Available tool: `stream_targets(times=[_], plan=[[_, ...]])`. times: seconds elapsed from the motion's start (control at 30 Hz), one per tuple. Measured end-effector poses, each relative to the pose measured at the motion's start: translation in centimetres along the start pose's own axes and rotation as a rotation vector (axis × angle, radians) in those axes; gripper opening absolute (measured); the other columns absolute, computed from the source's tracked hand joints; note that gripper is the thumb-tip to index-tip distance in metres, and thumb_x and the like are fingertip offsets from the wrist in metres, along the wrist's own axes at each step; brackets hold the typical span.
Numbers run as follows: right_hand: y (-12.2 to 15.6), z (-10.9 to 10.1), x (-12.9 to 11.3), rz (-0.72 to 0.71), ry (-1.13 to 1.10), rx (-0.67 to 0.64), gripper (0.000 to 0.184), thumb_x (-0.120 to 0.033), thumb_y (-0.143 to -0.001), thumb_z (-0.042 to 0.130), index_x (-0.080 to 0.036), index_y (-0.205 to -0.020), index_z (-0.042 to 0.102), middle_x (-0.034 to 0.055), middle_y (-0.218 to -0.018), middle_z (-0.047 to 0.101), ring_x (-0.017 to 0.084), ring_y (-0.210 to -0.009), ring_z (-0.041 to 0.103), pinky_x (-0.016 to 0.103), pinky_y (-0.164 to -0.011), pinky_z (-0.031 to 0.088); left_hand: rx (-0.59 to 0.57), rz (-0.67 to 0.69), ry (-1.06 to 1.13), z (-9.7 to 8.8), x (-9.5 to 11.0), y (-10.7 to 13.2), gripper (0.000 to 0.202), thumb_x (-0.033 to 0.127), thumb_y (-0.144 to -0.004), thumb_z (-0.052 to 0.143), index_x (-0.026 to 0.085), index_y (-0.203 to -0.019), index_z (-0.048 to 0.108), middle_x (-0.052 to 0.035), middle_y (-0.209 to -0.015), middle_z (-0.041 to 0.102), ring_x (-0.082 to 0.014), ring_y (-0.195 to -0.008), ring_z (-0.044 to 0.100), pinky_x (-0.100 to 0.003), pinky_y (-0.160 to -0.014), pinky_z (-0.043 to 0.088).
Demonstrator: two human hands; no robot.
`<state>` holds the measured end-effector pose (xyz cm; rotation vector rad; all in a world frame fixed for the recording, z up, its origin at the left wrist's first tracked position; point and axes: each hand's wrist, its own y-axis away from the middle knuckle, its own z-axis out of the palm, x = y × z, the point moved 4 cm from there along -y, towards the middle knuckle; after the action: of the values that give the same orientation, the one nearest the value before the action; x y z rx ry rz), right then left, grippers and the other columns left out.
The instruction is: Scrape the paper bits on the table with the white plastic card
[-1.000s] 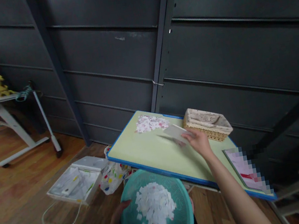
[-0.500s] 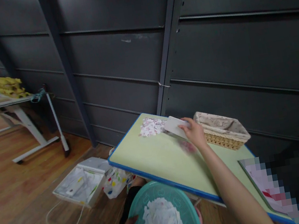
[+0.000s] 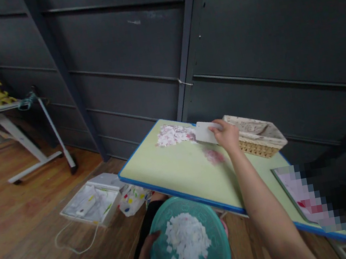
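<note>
In the head view my right hand (image 3: 228,136) is closed on a flat white card (image 3: 205,133), thumb on top and fingers at its far edge. The card is tilted over the table, its left end at the right side of a flat pile of paper scraps (image 3: 172,135). A green plastic basket (image 3: 217,232) sits at my lap, holding a heap of white paper pieces (image 3: 189,239). My left hand (image 3: 147,252) grips the basket's left rim, with the thumb inside and the other fingers hidden.
The pale green table (image 3: 166,170) has a blue edge. A lined woven basket (image 3: 257,147) stands behind my right hand; a blurred-out panel (image 3: 307,200) lies at the right end. On the floor are a white open box (image 3: 91,205) and a plastic bag (image 3: 133,200). Dark wall behind.
My view has tilted down a little. The card has moved slightly right, and the scrap pile now stretches further right toward it. My left hand still grips the basket.
</note>
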<state>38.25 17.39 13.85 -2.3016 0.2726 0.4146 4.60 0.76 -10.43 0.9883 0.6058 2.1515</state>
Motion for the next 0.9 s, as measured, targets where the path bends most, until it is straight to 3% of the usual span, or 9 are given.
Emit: stream_targets(times=[0.17,0.33,0.47,0.67,0.9], plan=[[0.4,1.3,-0.7,-0.027,-0.033,-0.070,0.030,-0.034,-0.080,0.056,-0.022,-0.104,0.068,0.0087,-0.093,0.071,0.023,-0.083,0.064,0.033,-0.076,0.043,0.005,0.009,-0.041,0.9,0.1,0.4,0.060,0.030,-0.069,0.069,0.003,-0.121,0.056,-0.0133,-0.094,0.077,-0.0305,-0.101,0.067,-0.039,-0.095,0.048],[0.3,1.5,-0.8,-0.004,-0.077,-0.036,0.031,-0.036,-0.080,0.056,-0.020,-0.104,0.068,0.0090,-0.092,0.071,0.024,-0.083,0.063,0.034,-0.076,0.044,-0.033,0.001,-0.039,0.9,-0.2,0.2,0.054,0.029,-0.072,0.067,0.006,-0.119,0.056,-0.0128,-0.098,0.076,-0.0295,-0.100,0.068,-0.039,-0.093,0.050],[0.4,1.9,-0.7,-0.001,-0.108,-0.074,0.031,-0.036,-0.078,0.058,-0.020,-0.103,0.068,0.0089,-0.093,0.071,0.023,-0.082,0.063,0.033,-0.076,0.044,-0.016,-0.005,-0.057,0.9,-0.1,0.2,0.053,0.033,-0.076,0.064,0.001,-0.117,0.056,-0.0159,-0.095,0.076,-0.0295,-0.093,0.070,-0.038,-0.091,0.051],[0.5,2.0,-1.1,0.031,-0.134,-0.062,0.032,-0.037,-0.079,0.057,-0.020,-0.104,0.067,0.0088,-0.093,0.071,0.022,-0.082,0.062,0.033,-0.075,0.043,-0.003,-0.007,-0.057,1.4,0.4,0.8,0.053,0.031,-0.075,0.064,0.006,-0.121,0.056,-0.0145,-0.102,0.075,-0.0294,-0.095,0.069,-0.037,-0.088,0.052],[0.5,1.8,-1.0,0.082,-0.115,-0.106,0.032,-0.036,-0.076,0.058,-0.021,-0.102,0.068,0.0084,-0.091,0.070,0.024,-0.082,0.062,0.033,-0.074,0.043,-0.009,-0.011,-0.026,1.1,0.0,0.4,0.052,0.029,-0.076,0.062,0.005,-0.122,0.054,-0.0131,-0.097,0.077,-0.0286,-0.094,0.070,-0.038,-0.089,0.051]])
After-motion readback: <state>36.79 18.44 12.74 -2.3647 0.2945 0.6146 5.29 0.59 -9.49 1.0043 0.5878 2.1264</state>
